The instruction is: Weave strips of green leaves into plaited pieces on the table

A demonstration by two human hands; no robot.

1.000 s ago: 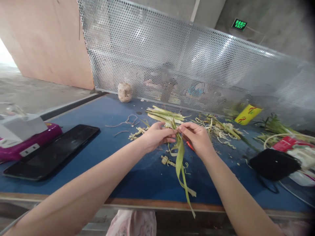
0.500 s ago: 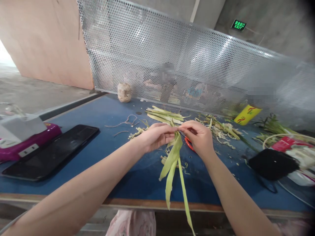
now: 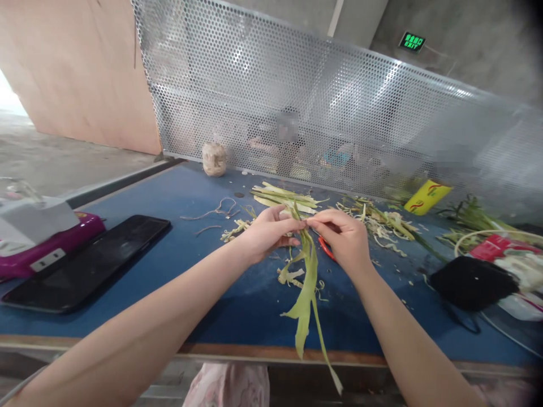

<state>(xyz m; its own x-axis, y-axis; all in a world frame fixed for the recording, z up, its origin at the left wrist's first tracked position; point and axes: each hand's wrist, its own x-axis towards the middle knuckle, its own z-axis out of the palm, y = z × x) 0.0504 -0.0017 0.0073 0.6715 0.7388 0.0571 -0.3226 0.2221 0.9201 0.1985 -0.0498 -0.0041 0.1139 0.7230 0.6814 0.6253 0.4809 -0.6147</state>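
Observation:
Over the middle of the blue table, a bunch of pale green leaf strips [image 3: 309, 277] hangs down toward the front edge. My left hand [image 3: 271, 230] is closed around its upper end. Right beside it, the thumb and fingers of my right hand [image 3: 344, 234] pinch at the same spot, meeting the left fingertips. Just what lies between the right fingertips is hidden. An orange-red loop [image 3: 326, 249], perhaps a tool handle, shows partly behind my right hand. Curled peelings [image 3: 291, 277] lie below the hands, and a pile of flat leaf strips [image 3: 284, 196] lies beyond them.
A phone [image 3: 89, 263] and a purple power strip [image 3: 51, 251] are on the left. String [image 3: 212, 212] and a jar-like object [image 3: 214, 159] sit farther back. On the right are leaf scraps [image 3: 382, 220], a yellow packet [image 3: 427, 198] and a black pouch [image 3: 473, 284]. Perforated metal screen [image 3: 254, 73] stands behind.
The hanging leaf strips have turned and swung, now bunched closer together. My left fingers have shifted slightly around the upper end. My right hand stays nearly in place.

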